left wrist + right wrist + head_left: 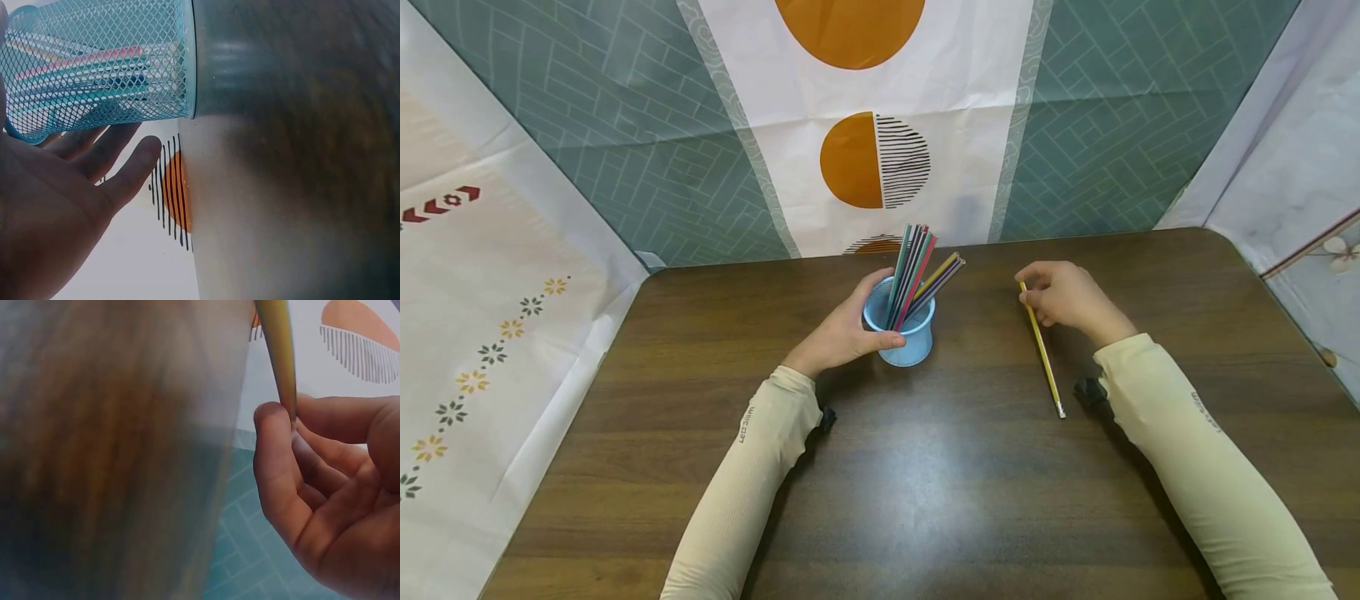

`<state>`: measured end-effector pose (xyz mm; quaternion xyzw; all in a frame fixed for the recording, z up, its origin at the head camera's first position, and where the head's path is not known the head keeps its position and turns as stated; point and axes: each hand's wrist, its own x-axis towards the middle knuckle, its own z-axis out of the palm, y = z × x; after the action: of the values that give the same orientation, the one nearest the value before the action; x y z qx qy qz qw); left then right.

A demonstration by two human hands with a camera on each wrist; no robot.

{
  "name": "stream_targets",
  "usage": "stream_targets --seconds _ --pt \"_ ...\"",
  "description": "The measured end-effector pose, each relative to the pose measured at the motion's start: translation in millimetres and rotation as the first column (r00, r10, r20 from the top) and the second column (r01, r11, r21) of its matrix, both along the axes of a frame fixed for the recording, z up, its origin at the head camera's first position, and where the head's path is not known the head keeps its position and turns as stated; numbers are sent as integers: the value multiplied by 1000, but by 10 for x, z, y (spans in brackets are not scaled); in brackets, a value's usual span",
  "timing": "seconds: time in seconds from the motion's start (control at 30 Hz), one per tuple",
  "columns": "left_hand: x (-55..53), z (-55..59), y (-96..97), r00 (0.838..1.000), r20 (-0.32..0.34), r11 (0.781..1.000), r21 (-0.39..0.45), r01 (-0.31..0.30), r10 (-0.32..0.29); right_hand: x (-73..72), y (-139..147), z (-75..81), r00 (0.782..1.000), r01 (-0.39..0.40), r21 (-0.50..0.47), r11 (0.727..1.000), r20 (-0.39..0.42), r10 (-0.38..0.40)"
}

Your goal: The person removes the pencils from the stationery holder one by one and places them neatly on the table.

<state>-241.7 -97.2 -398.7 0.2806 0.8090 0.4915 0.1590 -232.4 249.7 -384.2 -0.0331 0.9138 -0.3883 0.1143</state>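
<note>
A light blue mesh pencil cup [910, 348] stands upright on the table, holding several pencils [912, 267] in dark, green, pink and yellow. My left hand [844, 332] grips the cup from its left side, thumb in front and fingers reaching behind. Through the mesh in the left wrist view the pencils [94, 69] show. To the right, my right hand [1067, 296] pinches a yellow pencil [1043, 354] near its far end between thumb and fingertips. The pencil's eraser end points toward me. In the right wrist view the pencil [280, 356] is blurred, its pinched end between the fingers.
Both hands work over a dark brown wooden table [925, 500]. At its far edge hangs a patterned cloth [955, 75] with orange circles. Light-coloured cloths stand along the left and right sides.
</note>
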Motion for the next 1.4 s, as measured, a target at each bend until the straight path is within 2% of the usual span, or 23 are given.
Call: stream_targets --seconds 0.33,0.4,0.57,0.63,1.0,1.27,1.4 --pt "2 -18 -7 1000 -20 1000 10 -3 3 -46 52 -99 993 -38 -23 999 110 40" --pt "27 22 0 1000 -12 1000 8 0 0 -54 60 -120 990 -54 -22 998 127 56" --pt "35 32 -2 1000 -4 1000 1 0 0 -72 51 -152 985 -93 1 996 143 92" --pt "12 -7 -13 1000 -14 1000 1 -3 3 -88 29 -151 985 -106 25 994 143 101" --pt "-2 -15 -15 1000 -17 1000 -12 -15 15 -141 -106 -85 987 -126 197 972 127 103" --pt "4 0 -10 1000 -16 1000 -22 -22 22 -127 -167 53 988 -124 263 957 122 95" --pt "2 4 -7 999 -12 999 -32 -30 30 -101 -206 154 992 -95 244 965 107 70"
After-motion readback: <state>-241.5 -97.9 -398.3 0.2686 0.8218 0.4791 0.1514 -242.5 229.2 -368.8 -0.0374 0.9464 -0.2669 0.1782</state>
